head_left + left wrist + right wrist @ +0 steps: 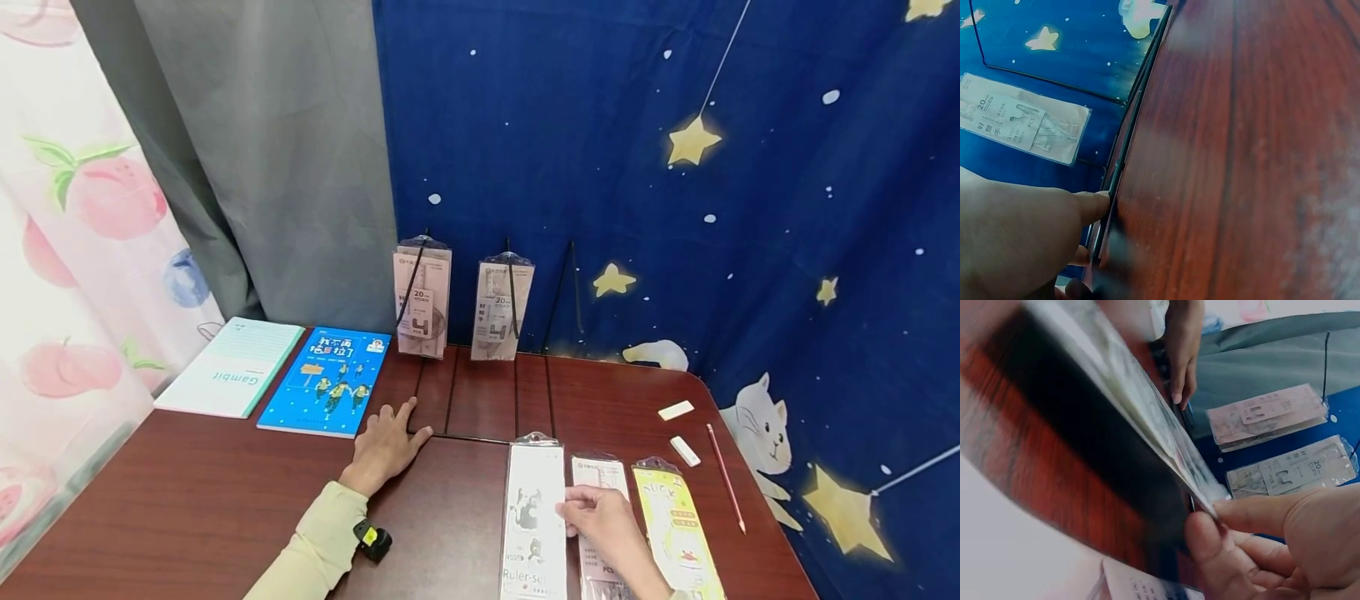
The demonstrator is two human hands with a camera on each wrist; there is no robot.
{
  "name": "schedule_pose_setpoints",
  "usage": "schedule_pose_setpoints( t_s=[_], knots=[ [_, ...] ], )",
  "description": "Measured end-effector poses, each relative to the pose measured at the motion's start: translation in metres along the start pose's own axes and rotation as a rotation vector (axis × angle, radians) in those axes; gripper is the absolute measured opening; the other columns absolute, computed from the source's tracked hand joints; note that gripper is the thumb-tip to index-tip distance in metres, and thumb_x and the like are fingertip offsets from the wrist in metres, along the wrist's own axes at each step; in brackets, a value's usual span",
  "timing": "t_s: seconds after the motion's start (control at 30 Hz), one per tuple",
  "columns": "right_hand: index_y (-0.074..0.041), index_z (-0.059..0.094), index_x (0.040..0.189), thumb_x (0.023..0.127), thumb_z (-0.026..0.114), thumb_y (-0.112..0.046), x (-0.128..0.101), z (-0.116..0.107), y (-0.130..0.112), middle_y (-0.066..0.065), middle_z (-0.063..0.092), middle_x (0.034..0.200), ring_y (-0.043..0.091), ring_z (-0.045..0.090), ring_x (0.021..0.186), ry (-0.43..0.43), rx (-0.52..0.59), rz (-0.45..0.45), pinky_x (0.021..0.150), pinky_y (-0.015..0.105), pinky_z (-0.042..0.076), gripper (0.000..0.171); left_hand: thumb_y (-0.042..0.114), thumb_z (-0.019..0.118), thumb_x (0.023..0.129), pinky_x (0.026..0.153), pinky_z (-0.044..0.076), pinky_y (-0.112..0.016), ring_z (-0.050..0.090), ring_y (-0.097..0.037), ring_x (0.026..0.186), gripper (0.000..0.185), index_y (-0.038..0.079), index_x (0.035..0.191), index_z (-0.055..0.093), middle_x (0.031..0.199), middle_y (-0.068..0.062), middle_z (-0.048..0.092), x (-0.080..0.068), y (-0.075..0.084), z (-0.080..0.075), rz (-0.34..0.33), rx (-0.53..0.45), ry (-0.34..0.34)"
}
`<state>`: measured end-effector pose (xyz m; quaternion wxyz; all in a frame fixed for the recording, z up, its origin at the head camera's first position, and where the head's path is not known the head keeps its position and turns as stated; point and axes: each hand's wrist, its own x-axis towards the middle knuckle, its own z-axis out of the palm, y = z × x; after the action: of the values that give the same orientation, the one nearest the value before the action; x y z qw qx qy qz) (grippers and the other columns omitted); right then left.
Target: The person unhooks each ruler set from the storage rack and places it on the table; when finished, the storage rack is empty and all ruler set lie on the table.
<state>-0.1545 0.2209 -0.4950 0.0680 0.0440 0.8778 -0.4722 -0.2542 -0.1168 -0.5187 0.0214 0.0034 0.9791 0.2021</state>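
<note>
**Three ruler packs on the table, white one being lifted by its edge**

One pack is in hand: the right hand [607, 521] pinches the right edge of the white ruler-set pack [534, 517] btw thumb and forefinger; the right wrist view shows that edge raised off the table [225, 500], the pack bending. The left hand [386, 446] lies flat, fingers spread, holding nothing, on the wire rack base [480, 400] left of the white pack. Just right of the white pack lie a clear pack [600, 479], partly under the hand, then a yellow pack [678, 525].

My read, to do this well:
- the pinch is narrow and the film looks slippery, so get more finger under before lifting further
- keep the left hand pressing the base so the rack doesn't shift
- lift w/o dragging the clear pack along
</note>
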Motion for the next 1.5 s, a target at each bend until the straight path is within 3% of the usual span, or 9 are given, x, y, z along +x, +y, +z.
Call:
schedule_pose_setpoints(
  t_s=[0.37, 0.87, 1.07, 1.27, 1.4, 1.5],
  knots=[
    [0.008, 0.075, 0.111, 0.087, 0.077, -0.006, -0.003, 0.009, -0.001, 0.001, 0.075, 0.074, 0.012, 0.066, 0.053, 0.063, -0.129, 0.004, 0.055, 0.022, 0.051, 0.029, 0.047, 0.059, 0.103, 0.074, 0.055, -0.057, 0.056, -0.043, 0.113, 0.066, 0.015, 0.158, 0.043, 0.135, -0.027, 0.053, 0.0, 0.0, 0.0, 0.008, 0.0, 0.001],
    [0.006, 0.076, 0.112, 0.086, 0.077, -0.004, -0.007, 0.009, -0.01, -0.005, 0.068, 0.065, 0.008, 0.062, 0.05, 0.087, -0.288, -0.033, 0.052, 0.022, 0.049, 0.028, 0.048, 0.061, 0.102, 0.075, 0.056, -0.057, 0.056, -0.043, 0.114, 0.067, 0.016, 0.158, 0.044, 0.136, -0.026, 0.053, 0.0, -0.001, 0.002, 0.003, -0.006, 0.014],
    [0.001, 0.078, 0.113, 0.087, 0.08, -0.011, 0.002, -0.003, -0.025, -0.004, 0.071, 0.073, 0.006, 0.06, 0.057, 0.136, -0.347, -0.111, 0.055, 0.022, 0.049, 0.029, 0.047, 0.061, 0.102, 0.078, 0.055, -0.06, 0.055, -0.043, 0.116, 0.067, 0.015, 0.158, 0.044, 0.137, -0.027, 0.053, 0.0, -0.001, 0.0, 0.003, -0.013, 0.014],
    [-0.004, 0.077, 0.114, 0.089, 0.08, -0.01, 0.042, -0.02, -0.048, 0.008, 0.08, 0.092, 0.017, 0.077, 0.079, 0.18, -0.225, -0.261, 0.074, 0.028, 0.061, 0.026, 0.047, 0.061, 0.102, 0.075, 0.056, -0.058, 0.056, -0.043, 0.113, 0.066, 0.014, 0.158, 0.044, 0.134, -0.027, 0.054, 0.0, -0.002, -0.001, 0.01, -0.005, 0.022],
    [-0.005, 0.076, 0.12, 0.093, 0.078, -0.013, 0.074, -0.027, -0.064, 0.014, 0.08, 0.103, 0.024, 0.08, 0.087, 0.144, -0.031, -0.268, 0.079, 0.026, 0.061, 0.028, 0.047, 0.061, 0.102, 0.074, 0.056, -0.056, 0.056, -0.042, 0.112, 0.066, 0.014, 0.157, 0.045, 0.133, -0.026, 0.054, -0.001, -0.002, 0.0, 0.009, -0.002, 0.022],
    [-0.004, 0.074, 0.124, 0.095, 0.077, -0.018, 0.099, -0.027, -0.075, 0.018, 0.078, 0.11, 0.021, 0.08, 0.09, 0.141, 0.095, -0.282, 0.082, 0.024, 0.06, 0.032, 0.047, 0.061, 0.102, 0.074, 0.056, -0.056, 0.057, -0.042, 0.112, 0.066, 0.014, 0.158, 0.044, 0.133, -0.026, 0.054, -0.001, -0.002, 0.0, 0.011, -0.007, 0.018]
  ],
)
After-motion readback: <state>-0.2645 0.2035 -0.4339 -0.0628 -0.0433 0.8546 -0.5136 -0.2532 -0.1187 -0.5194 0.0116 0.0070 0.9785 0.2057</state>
